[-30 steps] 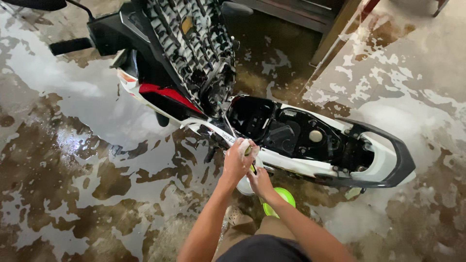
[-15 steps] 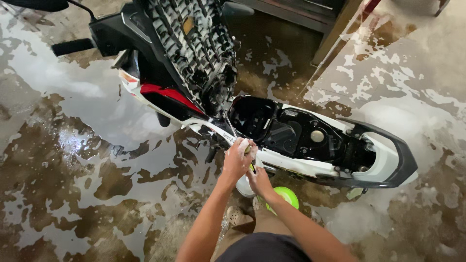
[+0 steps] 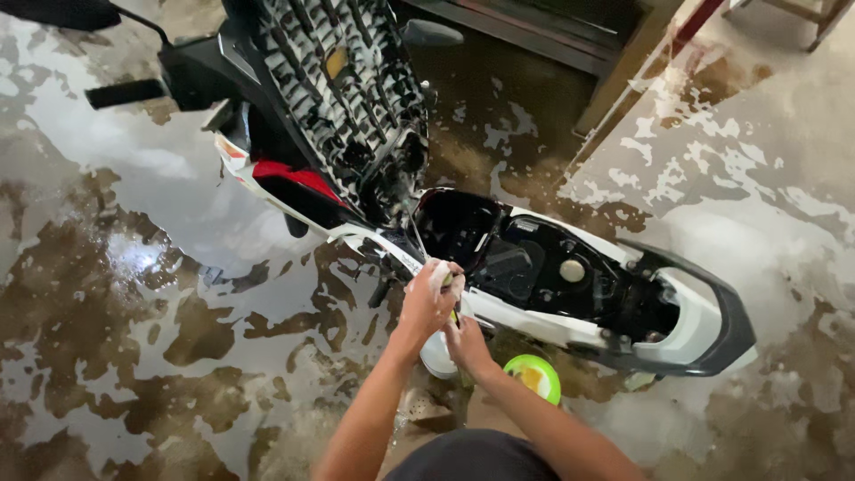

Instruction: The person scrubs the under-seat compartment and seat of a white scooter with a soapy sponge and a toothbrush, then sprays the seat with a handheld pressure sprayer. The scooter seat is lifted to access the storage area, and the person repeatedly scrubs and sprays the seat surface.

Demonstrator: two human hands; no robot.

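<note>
Head view: a scooter (image 3: 534, 276) stands on a wet floor (image 3: 134, 321) streaked with foam and puddles, its seat (image 3: 343, 89) tipped up and forward so the ribbed underside faces the camera, the open black storage well (image 3: 499, 254) below it. The left hand (image 3: 429, 301) is curled shut around a soapy, pale sponge or cloth (image 3: 443, 278), pressing it against the white side panel (image 3: 525, 321) just under the rim of the well; only a sudsy bit of it shows above the knuckles. The right hand (image 3: 465, 343) sits just below and touching the left one, fingers drawn together toward the same spot on the panel; whether they pinch anything I cannot tell, since the left hand covers them. A small green bowl (image 3: 533, 376) sits on the floor close beside the right forearm. A black handlebar grip (image 3: 125, 93) pokes out at the upper left, and a dark wooden bench (image 3: 534, 36) runs along the top
</note>
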